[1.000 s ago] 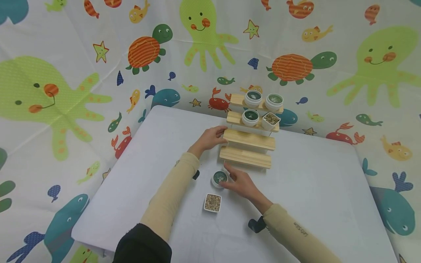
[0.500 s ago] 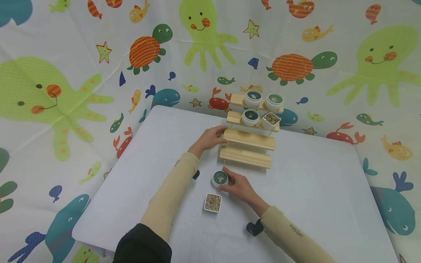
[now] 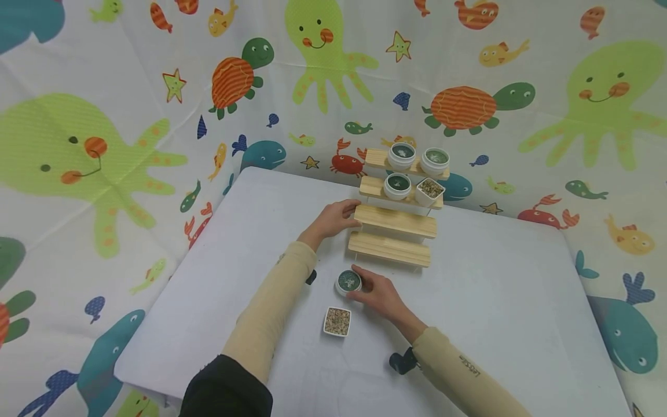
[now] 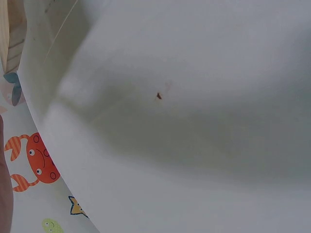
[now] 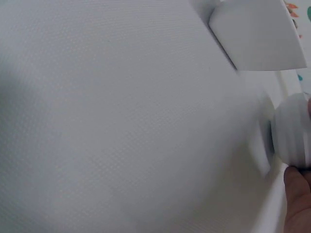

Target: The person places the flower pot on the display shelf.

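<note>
My left hand (image 3: 333,219) holds the left end of a tiered wooden display stand (image 3: 394,222), its fingers and thumb beside the third plank from the front and the one below. Only a sliver of that hand shows in the left wrist view. With thumb and fingers on either side, my right hand (image 3: 383,295) grips a small round white pot (image 3: 348,282) with a dark green top, in front of the stand. The right wrist view shows the pot's white side (image 5: 289,133) and the thumb (image 5: 295,187) against it. Close by sits a square white pot (image 3: 337,322) filled with tan pebbles.
On the stand's upper two planks are round white pots with green tops, such as one at the back (image 3: 401,155), and a square pot of pebbles (image 3: 429,190). A white table (image 3: 500,289) lies beneath. Behind hangs a sea-animal curtain (image 3: 365,75).
My right hand has drawn its fingers in around the round pot, its index finger moving down to the pot's far side. The left hand stays at the stand.
</note>
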`<act>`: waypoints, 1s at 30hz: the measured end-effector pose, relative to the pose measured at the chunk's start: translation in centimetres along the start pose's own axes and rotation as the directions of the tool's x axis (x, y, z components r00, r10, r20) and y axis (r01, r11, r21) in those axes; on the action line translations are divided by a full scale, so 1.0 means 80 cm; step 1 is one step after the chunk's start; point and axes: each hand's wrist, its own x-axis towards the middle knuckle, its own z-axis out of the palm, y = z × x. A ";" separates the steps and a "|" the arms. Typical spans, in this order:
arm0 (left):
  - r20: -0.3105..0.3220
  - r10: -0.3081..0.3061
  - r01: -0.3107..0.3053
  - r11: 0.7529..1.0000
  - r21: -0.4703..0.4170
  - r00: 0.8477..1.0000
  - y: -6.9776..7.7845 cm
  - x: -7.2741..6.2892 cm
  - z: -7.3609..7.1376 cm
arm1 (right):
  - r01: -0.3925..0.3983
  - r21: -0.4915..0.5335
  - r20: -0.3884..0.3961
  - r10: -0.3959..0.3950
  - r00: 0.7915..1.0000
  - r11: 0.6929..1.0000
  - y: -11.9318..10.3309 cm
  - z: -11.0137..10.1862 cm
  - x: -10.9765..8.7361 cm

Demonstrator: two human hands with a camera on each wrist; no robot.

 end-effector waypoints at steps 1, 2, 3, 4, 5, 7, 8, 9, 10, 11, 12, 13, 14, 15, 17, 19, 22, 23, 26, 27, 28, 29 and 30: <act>0.000 0.001 -0.001 1.000 -0.003 1.000 0.000 0.000 0.000 | -0.006 0.001 -0.005 0.006 1.000 1.000 0.000 -0.001 0.000; 0.001 0.002 -0.002 1.000 -0.005 1.000 0.000 0.000 0.000 | -0.014 0.002 -0.010 0.014 1.000 1.000 0.000 -0.001 0.000; 0.000 0.003 -0.003 1.000 -0.008 1.000 0.000 0.000 0.000 | -0.019 -0.001 -0.017 0.019 1.000 1.000 0.000 -0.002 0.001; 0.001 0.004 -0.004 1.000 -0.010 1.000 0.000 0.000 0.000 | -0.022 0.004 -0.027 0.022 0.999 1.000 0.000 -0.003 0.001; 0.001 0.006 -0.006 1.000 -0.012 1.000 0.000 0.000 0.000 | -0.035 0.015 -0.031 0.035 0.999 0.999 -0.001 -0.004 0.001; 0.000 0.009 -0.009 1.000 -0.016 1.000 0.000 0.000 0.000 | -0.043 0.032 -0.041 0.044 0.998 0.999 -0.002 -0.007 0.002; 0.000 0.010 -0.010 1.000 -0.015 1.000 0.000 0.000 0.000 | -0.046 0.039 -0.045 0.048 0.998 0.998 -0.003 -0.010 0.002; -0.001 0.010 -0.010 1.000 -0.015 1.000 0.000 0.000 0.000 | -0.048 0.041 -0.049 0.050 0.998 0.998 -0.004 -0.012 0.002; -0.002 0.010 -0.010 1.000 -0.014 1.000 0.000 0.000 0.000 | -0.055 0.046 -0.057 0.057 0.997 0.997 -0.006 -0.015 0.003; -0.003 0.009 -0.009 1.000 -0.014 1.000 0.000 0.000 0.000 | -0.064 0.049 -0.062 0.067 0.996 0.997 -0.008 -0.019 0.003; -0.003 0.007 -0.007 1.000 -0.012 1.000 0.000 0.000 -0.001 | -0.070 0.051 -0.068 0.073 0.995 0.996 -0.011 -0.023 0.004; -0.004 0.005 -0.005 1.000 -0.009 1.000 0.000 0.000 -0.001 | -0.077 0.054 -0.076 0.081 0.994 0.996 -0.014 -0.027 0.004; -0.004 0.004 -0.004 1.000 -0.007 1.000 0.000 0.000 -0.001 | -0.085 0.064 -0.079 0.090 0.993 0.994 -0.017 -0.032 0.005; -0.003 0.004 -0.004 1.000 -0.008 1.000 0.000 -0.001 -0.002 | -0.091 0.080 -0.083 0.098 0.992 0.993 -0.020 -0.036 0.005; -0.002 0.005 -0.005 1.000 -0.008 1.000 0.001 -0.001 -0.002 | -0.094 0.126 -0.088 0.106 0.990 0.988 -0.026 -0.045 0.006; -0.002 0.009 -0.009 1.000 -0.009 1.000 0.000 -0.001 -0.001 | -0.093 0.166 -0.094 0.109 0.990 0.982 -0.031 -0.052 0.007; -0.003 0.012 -0.012 1.000 -0.006 1.000 0.000 0.000 -0.001 | -0.094 0.189 -0.122 0.118 0.986 0.978 -0.038 -0.062 0.010; -0.003 0.013 -0.013 1.000 -0.004 1.000 0.000 0.000 -0.001 | -0.099 0.192 -0.134 0.125 0.983 0.976 -0.040 -0.065 0.011; -0.003 0.012 -0.012 1.000 -0.003 1.000 -0.001 0.001 -0.001 | -0.110 0.186 -0.164 0.142 0.976 0.976 -0.045 -0.074 0.014; -0.002 0.011 -0.011 1.000 -0.005 1.000 -0.001 0.002 -0.001 | -0.111 0.191 -0.171 0.145 0.975 0.975 -0.046 -0.077 0.015; -0.002 0.010 -0.010 1.000 -0.006 1.000 -0.001 0.002 -0.001 | -0.113 0.193 -0.176 0.148 0.973 0.975 -0.047 -0.080 0.017; -0.001 0.009 -0.009 1.000 -0.005 1.000 -0.001 0.002 -0.001 | -0.116 0.196 -0.181 0.152 0.972 0.974 -0.048 -0.083 0.018; -0.001 0.008 -0.008 1.000 -0.001 1.000 -0.001 0.002 -0.001 | -0.120 0.197 -0.185 0.158 0.970 0.973 -0.049 -0.086 0.019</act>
